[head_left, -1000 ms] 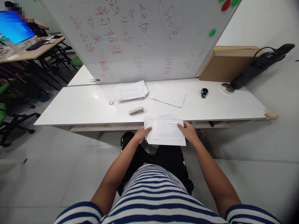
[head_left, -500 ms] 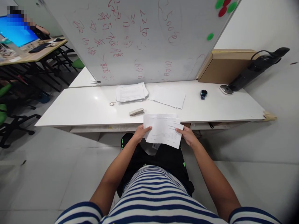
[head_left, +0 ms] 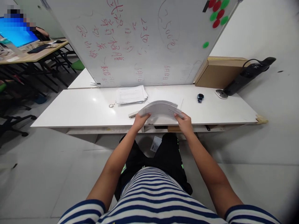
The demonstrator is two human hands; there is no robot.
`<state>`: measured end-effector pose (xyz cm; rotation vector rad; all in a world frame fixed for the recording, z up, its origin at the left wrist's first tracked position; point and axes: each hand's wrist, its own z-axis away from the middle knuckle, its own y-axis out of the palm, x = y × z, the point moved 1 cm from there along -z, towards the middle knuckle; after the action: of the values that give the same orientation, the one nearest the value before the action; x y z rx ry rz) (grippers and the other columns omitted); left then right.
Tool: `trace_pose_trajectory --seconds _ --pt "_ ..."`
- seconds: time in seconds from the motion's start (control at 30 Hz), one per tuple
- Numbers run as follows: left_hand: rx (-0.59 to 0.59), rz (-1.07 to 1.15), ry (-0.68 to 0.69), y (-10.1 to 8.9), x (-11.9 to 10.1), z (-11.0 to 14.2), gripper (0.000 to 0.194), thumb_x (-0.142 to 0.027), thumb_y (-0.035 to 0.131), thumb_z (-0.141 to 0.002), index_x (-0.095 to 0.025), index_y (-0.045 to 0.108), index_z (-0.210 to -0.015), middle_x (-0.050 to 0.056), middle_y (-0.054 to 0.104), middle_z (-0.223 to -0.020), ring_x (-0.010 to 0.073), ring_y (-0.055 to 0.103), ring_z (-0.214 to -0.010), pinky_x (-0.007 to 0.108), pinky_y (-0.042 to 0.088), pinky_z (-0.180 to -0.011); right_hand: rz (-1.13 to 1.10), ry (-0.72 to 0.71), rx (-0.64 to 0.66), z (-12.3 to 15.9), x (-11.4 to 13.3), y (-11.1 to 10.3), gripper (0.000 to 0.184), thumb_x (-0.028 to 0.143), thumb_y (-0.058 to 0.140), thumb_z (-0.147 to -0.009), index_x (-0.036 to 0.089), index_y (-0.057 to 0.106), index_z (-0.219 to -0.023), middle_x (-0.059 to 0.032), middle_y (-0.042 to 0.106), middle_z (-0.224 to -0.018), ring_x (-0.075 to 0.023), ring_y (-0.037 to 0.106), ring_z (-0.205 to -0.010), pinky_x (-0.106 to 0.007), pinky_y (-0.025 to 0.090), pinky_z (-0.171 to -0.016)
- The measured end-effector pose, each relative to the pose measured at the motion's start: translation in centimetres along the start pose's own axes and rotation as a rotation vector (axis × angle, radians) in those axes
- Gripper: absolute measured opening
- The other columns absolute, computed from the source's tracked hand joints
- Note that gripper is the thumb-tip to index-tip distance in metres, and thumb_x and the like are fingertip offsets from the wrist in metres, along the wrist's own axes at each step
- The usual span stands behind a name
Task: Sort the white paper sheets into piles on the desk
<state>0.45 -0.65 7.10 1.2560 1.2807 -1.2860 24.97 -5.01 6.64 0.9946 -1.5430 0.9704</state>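
A few sheets of paper point(head_left: 161, 112) arch upward between my two hands, just above the front edge of the white desk point(head_left: 77, 109). My left hand point(head_left: 140, 120) pinches their left side, thumb on the near face. On the right side, my right hand point(head_left: 184, 121) grips them the same way. A stapler point(head_left: 132, 115) lies behind my left hand, partly covered by the papers. Farther back rests a stack of printed papers point(head_left: 130, 95). The raised sheets hide most of the other loose paper on the desk.
A whiteboard point(head_left: 140, 40) with red writing stands along the desk's back. On the right are a watch point(head_left: 200, 97), a computer mouse point(head_left: 221, 94), a cardboard box point(head_left: 219, 73) and a black bottle-shaped object point(head_left: 247, 76). A small ring-like item point(head_left: 111, 105) lies left. Another person sits far left.
Both hands have raised the sheets forward from over my lap to the desk edge. The papers were nearly flat and now bend into an arch.
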Motion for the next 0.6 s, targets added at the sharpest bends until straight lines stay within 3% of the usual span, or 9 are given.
trace_pose_trajectory --seconds 0.17,0.4,0.6 --pt "0.028 -0.032 -0.083 0.4 0.8 -0.6 0.043 -0.043 0.072 -0.069 -0.013 0.067 -0.099 0.010 0.070 -0.102 0.0266 0.062 -0.097 0.036 0.048 -0.082 0.039 0.076 0.055 -1.1 -1.7 0.7 0.049 0.047 0.072 -0.069 0.014 0.068 -0.106 -0.0103 0.070 -0.108 -0.0267 0.062 -0.105 -0.041 0.046 -0.094" --pt "0.057 -0.004 -0.093 0.1 0.0 -1.2 0.048 -0.043 0.075 -0.065 -0.014 0.066 -0.103 0.011 0.069 -0.107 0.0261 0.062 -0.100 0.037 0.049 -0.084 -0.157 0.174 0.134 -2.6 -4.3 -0.1 0.051 0.044 0.079 -0.062 0.017 0.068 -0.103 -0.0083 0.068 -0.113 -0.0251 0.061 -0.109 -0.042 0.044 -0.099" --pt "0.115 0.037 -0.101 0.0 0.1 -2.1 0.048 -0.044 0.077 -0.063 -0.014 0.068 -0.100 0.011 0.069 -0.108 0.0281 0.062 -0.102 0.039 0.049 -0.086 -0.278 0.171 0.186 -3.6 -4.0 -1.4 0.047 0.038 0.082 -0.060 0.019 0.066 -0.100 -0.0057 0.069 -0.112 -0.0232 0.061 -0.109 -0.042 0.042 -0.102"
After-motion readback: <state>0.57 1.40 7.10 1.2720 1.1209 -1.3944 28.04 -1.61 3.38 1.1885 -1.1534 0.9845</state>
